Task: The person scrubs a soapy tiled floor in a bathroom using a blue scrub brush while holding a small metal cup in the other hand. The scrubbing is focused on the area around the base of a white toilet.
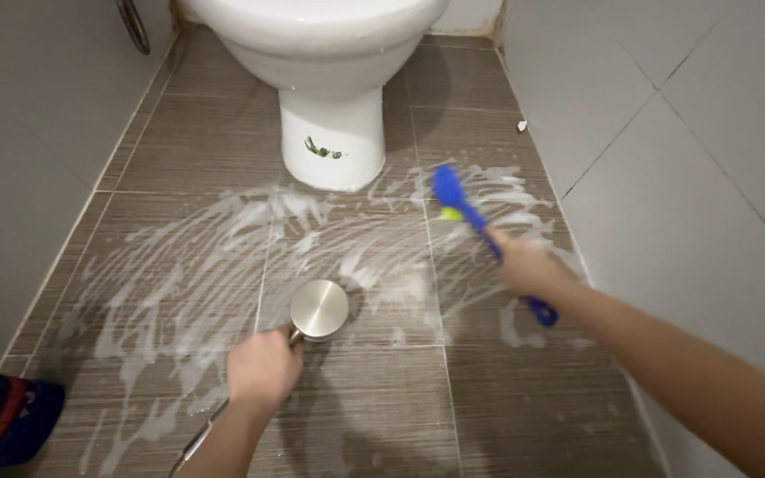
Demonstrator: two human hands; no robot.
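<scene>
My right hand point(524, 264) grips the handle of a blue scrubbing brush point(451, 196), whose head with a yellow-green patch rests on the soapy floor tiles point(347, 257) right of the toilet base. My left hand point(263, 367) holds a round metal shower head point(319, 310) by its neck, face down just above the floor; its metal hose point(198, 438) trails toward the bottom edge. White foam streaks spread across the brown tiles between both hands.
A white toilet point(329, 97) stands at the top centre. Grey walls point(692, 159) close in on both sides. A dark blue and red container point(2, 418) sits at the bottom left. A metal ring point(133, 25) hangs on the left wall.
</scene>
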